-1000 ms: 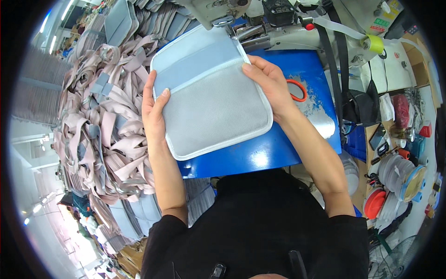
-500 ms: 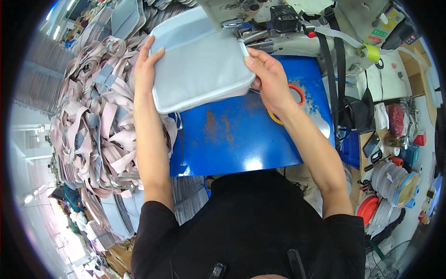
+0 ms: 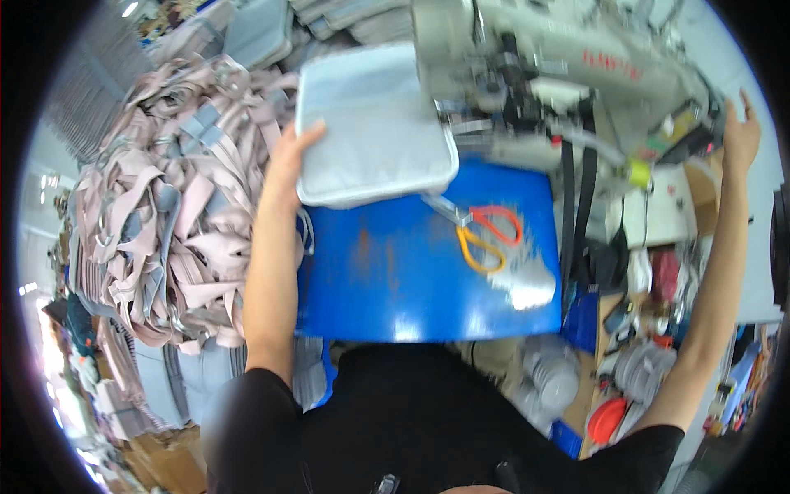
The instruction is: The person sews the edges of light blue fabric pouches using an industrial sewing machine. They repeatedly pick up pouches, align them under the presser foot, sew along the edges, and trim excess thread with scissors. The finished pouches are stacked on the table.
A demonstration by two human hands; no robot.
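A light grey, rounded rectangular fabric case [image 3: 374,123] with a pale bound edge lies tilted under the head of the sewing machine [image 3: 543,58]. My left hand [image 3: 290,160] grips its left side, thumb on top and the other fingers hidden. Far to the right, my right hand [image 3: 741,136] is stretched out beside the end of the machine, near its dark control box [image 3: 695,144]. Its fingers are apart and I see nothing in them. Scissors [image 3: 483,235] with one red and one yellow handle lie spread on the blue tabletop [image 3: 395,280].
A tall heap of pink and grey fabric strips [image 3: 189,214] borders the table on the left. Black straps [image 3: 580,198] hang right of the tabletop. Shelves beyond hold round plastic lids [image 3: 555,383] and a red dish [image 3: 607,420].
My right hand has let go of the case and swung far right to the machine's end. The left hand still grips the case. The scissors now show fully as the view has shifted.
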